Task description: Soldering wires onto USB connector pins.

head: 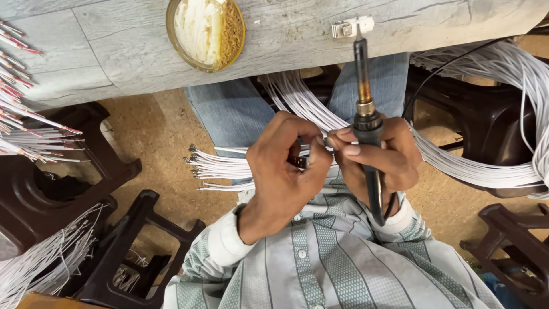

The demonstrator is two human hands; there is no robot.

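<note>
The right hand (374,157) is closed around a soldering iron (365,103), its tip pointing up to the desk (114,51). Just beside it, the left hand (286,166) pinches thin white wires (229,167).

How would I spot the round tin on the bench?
Start at the grey wooden bench across the top. The round tin sits on its near edge, left of the small white clip. It alone is a brass-rimmed dish, holding pale paste and brown crust.
</note>
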